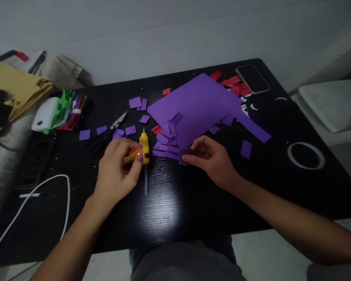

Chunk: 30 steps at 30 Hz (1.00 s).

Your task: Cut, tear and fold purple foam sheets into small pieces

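Observation:
My left hand [117, 166] is closed around a small yellow glue gun [145, 144], fingers over its handle and thumb against its body. An orange light glows on the gun, its nozzle points away from me, and a glue stick [146, 179] juts out behind. Between the thumb and fingers of my right hand [212, 160] is a folded purple paper piece [181, 155], partly hidden by the fingertips. Just left of it lies a pile of folded purple strips [165, 142], partly overlapping a large purple paper sheet [193, 101].
Scissors [118, 121] and loose purple squares [84, 135] lie to the left, near bundled coloured strips [73, 113]. Red paper pieces [235, 86] and a phone [253, 78] are at the back right. A tape ring [305, 155] lies right; a white cable [67, 199] loops at left.

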Each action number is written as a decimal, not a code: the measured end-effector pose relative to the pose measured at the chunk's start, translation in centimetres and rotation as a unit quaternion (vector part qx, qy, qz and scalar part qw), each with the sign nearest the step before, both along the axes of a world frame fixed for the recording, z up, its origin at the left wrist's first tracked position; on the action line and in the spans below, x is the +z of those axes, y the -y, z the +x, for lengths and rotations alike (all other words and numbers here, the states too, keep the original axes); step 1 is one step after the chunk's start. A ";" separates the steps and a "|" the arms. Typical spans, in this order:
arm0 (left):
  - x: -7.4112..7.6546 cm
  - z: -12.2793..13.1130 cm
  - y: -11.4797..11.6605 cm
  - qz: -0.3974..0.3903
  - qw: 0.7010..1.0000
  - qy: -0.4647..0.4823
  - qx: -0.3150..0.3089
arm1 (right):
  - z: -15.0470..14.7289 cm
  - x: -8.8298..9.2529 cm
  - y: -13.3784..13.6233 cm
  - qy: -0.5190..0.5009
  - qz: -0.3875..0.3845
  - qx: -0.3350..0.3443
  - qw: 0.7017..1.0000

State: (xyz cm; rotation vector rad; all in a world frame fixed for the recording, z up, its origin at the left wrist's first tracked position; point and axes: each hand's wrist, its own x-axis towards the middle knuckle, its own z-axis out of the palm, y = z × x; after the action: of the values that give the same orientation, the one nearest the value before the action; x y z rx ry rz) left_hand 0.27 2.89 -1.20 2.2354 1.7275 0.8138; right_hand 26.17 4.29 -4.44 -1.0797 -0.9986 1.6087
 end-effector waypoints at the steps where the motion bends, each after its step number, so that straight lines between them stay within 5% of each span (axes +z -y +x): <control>1: 0.4 0.7 0.2 -0.017 0.999 0.029 -0.027 | -0.1 -0.1 0.1 0.004 0.007 0.003 1.000; 10: 0.2 4.7 0.0 -0.178 0.963 0.126 -0.161 | -0.5 -0.3 1.3 0.021 0.004 0.085 0.996; 18: -1.1 4.4 0.2 -0.211 0.948 0.212 -0.109 | -0.4 -0.6 0.7 -0.023 -0.084 0.151 0.985; 30: -1.3 3.9 0.4 -0.232 0.948 0.184 -0.118 | -0.2 -1.0 0.9 0.042 -0.065 0.150 0.986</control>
State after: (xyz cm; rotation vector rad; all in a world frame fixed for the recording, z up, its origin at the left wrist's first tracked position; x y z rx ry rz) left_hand 4.21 2.46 -2.53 1.7938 1.2839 0.6362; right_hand 25.93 3.39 -5.40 -1.1331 -1.1689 1.9057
